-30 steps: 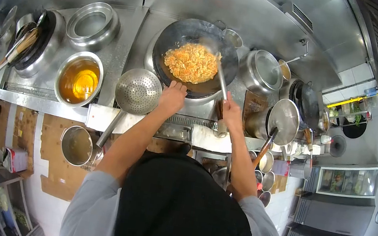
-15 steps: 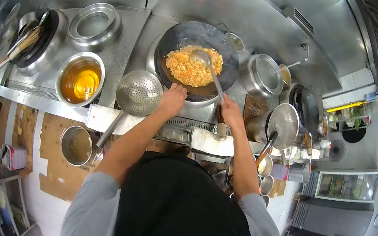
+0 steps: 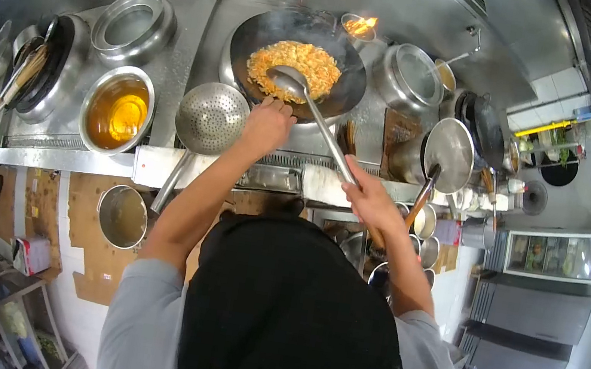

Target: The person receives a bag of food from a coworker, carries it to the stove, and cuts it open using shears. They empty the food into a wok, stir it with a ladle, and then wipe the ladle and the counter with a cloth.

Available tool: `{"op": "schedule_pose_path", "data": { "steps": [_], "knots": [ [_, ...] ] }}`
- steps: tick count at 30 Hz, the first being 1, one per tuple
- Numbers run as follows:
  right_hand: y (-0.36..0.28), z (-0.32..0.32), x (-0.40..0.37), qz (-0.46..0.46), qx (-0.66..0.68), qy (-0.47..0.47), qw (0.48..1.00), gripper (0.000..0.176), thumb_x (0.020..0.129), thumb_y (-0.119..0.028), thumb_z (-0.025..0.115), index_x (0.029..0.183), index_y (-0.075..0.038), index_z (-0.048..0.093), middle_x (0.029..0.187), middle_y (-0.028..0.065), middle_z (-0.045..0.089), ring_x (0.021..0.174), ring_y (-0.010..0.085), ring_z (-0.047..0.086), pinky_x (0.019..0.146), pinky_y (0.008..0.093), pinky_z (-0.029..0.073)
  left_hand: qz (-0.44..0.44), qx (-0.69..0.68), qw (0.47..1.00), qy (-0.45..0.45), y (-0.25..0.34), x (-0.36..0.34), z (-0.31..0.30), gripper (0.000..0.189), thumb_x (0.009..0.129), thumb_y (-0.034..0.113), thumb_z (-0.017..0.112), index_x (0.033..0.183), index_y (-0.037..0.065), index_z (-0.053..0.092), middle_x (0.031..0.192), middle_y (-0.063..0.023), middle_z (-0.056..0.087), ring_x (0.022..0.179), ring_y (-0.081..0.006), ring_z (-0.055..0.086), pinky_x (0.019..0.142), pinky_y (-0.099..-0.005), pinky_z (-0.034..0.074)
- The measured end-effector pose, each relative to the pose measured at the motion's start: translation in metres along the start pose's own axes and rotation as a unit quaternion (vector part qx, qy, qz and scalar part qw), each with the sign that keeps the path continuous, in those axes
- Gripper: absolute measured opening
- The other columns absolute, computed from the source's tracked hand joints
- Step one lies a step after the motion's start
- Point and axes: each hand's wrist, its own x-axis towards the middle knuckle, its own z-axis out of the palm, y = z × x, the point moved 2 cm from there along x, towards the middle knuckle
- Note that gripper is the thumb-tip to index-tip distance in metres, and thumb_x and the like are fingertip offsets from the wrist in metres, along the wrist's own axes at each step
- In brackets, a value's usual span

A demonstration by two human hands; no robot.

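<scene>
**While steam lifts off the wok, both hands are closed on their tools**

Seen from above the cook's head, the left hand (image 3: 266, 124) sits just above the centre of the frame. Its fingers are curled shut on the near rim of the wok (image 3: 244, 41). The right hand (image 3: 372, 203) is lower and to the right, pulled back over the front edge of the steel range (image 3: 184, 169). It is gripping the far end of a long ladle (image 3: 322, 131).

The ladle's handle runs on a diagonal from that hand up and to the left. It crosses the wok's near rim just beside the left hand's fingers. Its bowl lies at the near edge of the orange fried rice (image 3: 298, 60), which fills the middle of the wok, top centre of the frame. The left hand is much nearer the food, and the right hand reaches it only through the ladle.

Room is tight on both sides. A perforated strainer (image 3: 212, 118) lies touching or almost touching the wok on the left, with a pot of golden oil (image 3: 115, 110) beyond it. On the right, near the wok, stands a lidded steel pot (image 3: 410, 76). A small flame (image 3: 359, 26) burns in a little pot at the wok's far rim. The space towards the cook, over the range front, is open.
</scene>
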Motion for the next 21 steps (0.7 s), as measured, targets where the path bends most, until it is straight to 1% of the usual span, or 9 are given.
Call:
{"op": "schedule_pose_path", "data": {
  "steps": [1,3,5,6,9,12,17,20,21],
  "knots": [
    [0.008,-0.001,-0.001,-0.038,-0.038,0.006,0.999,0.065,0.107,-0.020,0.063,0.168,-0.019,0.040,0.078,0.0056,0.059,0.063,0.0167,0.058,0.064,0.0352,0.053,0.011,0.003,1.000,0.015,0.015,-0.002,-0.018,0.019,0.095,0.021,0.070,0.094,0.002,0.071,0.100,-0.0159,0.072,0.102,-0.0363,0.066,0.091,-0.0476,0.055],
    [0.027,-0.002,0.013,-0.072,-0.126,0.005,0.989,0.066,0.107,-0.020,0.063,0.168,-0.024,0.039,0.083,0.0069,0.067,0.061,0.0206,0.063,0.060,0.0386,0.054,0.008,0.008,1.000,0.008,0.020,-0.001,-0.017,0.018,0.095,0.020,0.070,0.093,0.002,0.070,0.099,-0.0166,0.072,0.100,-0.0369,0.066,0.092,-0.0484,0.054],
    [0.072,0.002,0.070,-0.216,-0.209,0.114,0.947,0.065,0.104,-0.021,0.064,0.166,-0.017,0.042,0.105,0.0271,0.074,0.095,0.0424,0.072,0.087,0.0487,0.056,0.020,0.005,0.999,0.025,0.013,-0.003,-0.002,0.017,0.096,0.019,0.069,0.092,0.002,0.069,0.093,-0.0178,0.070,0.094,-0.0387,0.065,0.090,-0.0503,0.053],
    [0.066,0.003,0.080,-0.172,-0.221,0.127,0.952,0.064,0.103,-0.021,0.065,0.164,-0.015,0.044,0.108,0.0327,0.072,0.108,0.0469,0.071,0.095,0.0511,0.054,0.029,0.015,0.999,0.007,0.013,-0.014,-0.001,0.017,0.096,0.019,0.069,0.091,0.002,0.068,0.092,-0.0178,0.068,0.093,-0.0391,0.064,0.088,-0.0507,0.053],
    [0.064,0.008,0.101,-0.122,-0.227,0.171,0.951,0.063,0.103,-0.018,0.064,0.163,-0.014,0.046,0.116,0.0336,0.071,0.110,0.0501,0.069,0.095,0.0538,0.054,0.039,0.028,0.999,-0.006,0.021,-0.086,-0.001,0.016,0.096,0.017,0.068,0.088,0.003,0.067,0.088,-0.0178,0.065,0.089,-0.0403,0.061,0.083,-0.0510,0.050],
    [0.075,0.010,0.074,-0.206,-0.164,0.194,0.945,0.064,0.102,-0.016,0.065,0.163,-0.015,0.045,0.124,0.0358,0.068,0.110,0.0528,0.068,0.095,0.0527,0.053,0.020,-0.018,1.000,0.000,0.029,-0.130,-0.011,0.015,0.094,0.015,0.070,0.087,0.003,0.065,0.089,-0.0176,0.063,0.088,-0.0406,0.060,0.083,-0.0504,0.049],
    [0.058,-0.002,-0.009,-0.112,-0.002,0.086,0.990,0.066,0.105,-0.014,0.064,0.167,-0.014,0.040,0.087,0.0122,0.068,0.080,0.0242,0.069,0.076,0.0383,0.056,0.047,-0.025,0.997,0.057,0.029,-0.044,-0.055,0.016,0.092,0.016,0.074,0.089,0.002,0.066,0.093,-0.0172,0.065,0.090,-0.0395,0.061,0.084,-0.0496,0.051],
    [0.014,-0.013,-0.013,-0.059,0.129,0.107,0.984,0.061,0.108,-0.006,0.059,0.166,-0.020,0.046,0.078,-0.0047,0.052,0.058,0.0037,0.044,0.053,0.0231,0.041,0.042,-0.001,0.999,0.029,0.011,-0.013,-0.035,0.018,0.092,0.018,0.075,0.092,0.002,0.068,0.095,-0.0166,0.067,0.095,-0.0387,0.063,0.084,-0.0499,0.054],
    [0.019,-0.015,0.013,-0.100,0.138,0.120,0.978,0.061,0.108,-0.008,0.060,0.166,-0.017,0.045,0.079,-0.0035,0.055,0.059,0.0056,0.048,0.054,0.0251,0.043,0.029,0.000,0.999,0.022,0.002,-0.009,-0.018,0.018,0.092,0.019,0.075,0.092,0.002,0.068,0.096,-0.0165,0.068,0.097,-0.0384,0.063,0.085,-0.0501,0.054]
  ]
}}
